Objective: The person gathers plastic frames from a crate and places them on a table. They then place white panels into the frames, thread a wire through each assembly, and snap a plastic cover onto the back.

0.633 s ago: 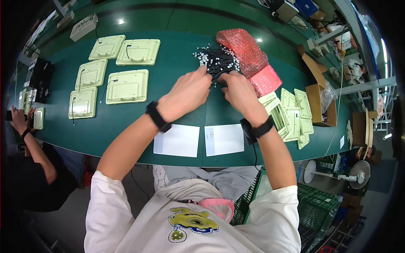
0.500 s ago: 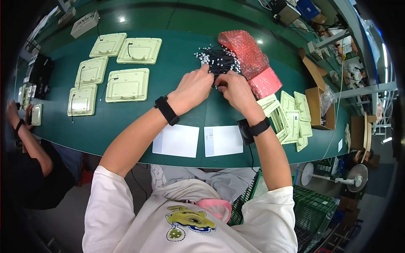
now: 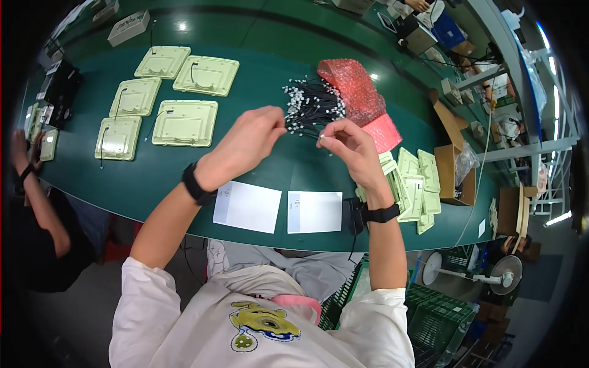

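In the middle of the frame, the right hand [image 3: 353, 150] pinches a small white plug [image 3: 321, 140] between thumb and finger, just beside the pile of black wires [image 3: 313, 109] on the green tabletop [image 3: 245, 80]. The left hand [image 3: 250, 144] curls left of the pile, fingertips together; whether it grips anything cannot be told. Red bubble wrap [image 3: 353, 89] lies against the pile's right side.

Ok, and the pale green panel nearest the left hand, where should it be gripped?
I'd pinch the pale green panel by its right rim, coming from the right: that side faces the left hand, while the black cable trails off the opposite side. It lies flat, so fingertips may need to work under the edge.
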Action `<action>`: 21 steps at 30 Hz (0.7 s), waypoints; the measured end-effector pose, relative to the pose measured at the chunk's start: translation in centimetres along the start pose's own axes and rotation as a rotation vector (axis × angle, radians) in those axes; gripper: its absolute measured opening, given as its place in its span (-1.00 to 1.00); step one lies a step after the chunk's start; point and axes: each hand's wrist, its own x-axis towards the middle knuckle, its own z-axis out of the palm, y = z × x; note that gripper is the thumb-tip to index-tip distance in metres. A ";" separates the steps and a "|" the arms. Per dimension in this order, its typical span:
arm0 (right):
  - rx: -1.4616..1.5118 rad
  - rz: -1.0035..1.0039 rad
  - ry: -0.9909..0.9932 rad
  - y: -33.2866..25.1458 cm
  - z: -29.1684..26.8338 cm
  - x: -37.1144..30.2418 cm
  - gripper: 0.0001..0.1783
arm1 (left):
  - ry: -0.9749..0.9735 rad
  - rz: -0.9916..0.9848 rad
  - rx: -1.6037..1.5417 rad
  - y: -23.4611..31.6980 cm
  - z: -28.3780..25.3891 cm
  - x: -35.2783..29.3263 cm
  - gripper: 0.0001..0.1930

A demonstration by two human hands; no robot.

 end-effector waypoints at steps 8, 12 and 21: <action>0.262 -0.080 -0.038 0.1 -1.1 -1.1 -0.89 | -0.137 -0.509 -0.579 3.1 -3.5 -2.8 -0.91; 0.274 -0.139 -0.032 -0.2 -1.6 -1.1 -0.86 | -0.119 -0.461 -0.492 3.1 -3.9 -4.3 -0.88; -0.012 -0.337 -0.027 -4.1 -1.6 -2.6 -0.87 | -0.127 -0.277 -0.246 3.8 -6.4 -6.6 -0.90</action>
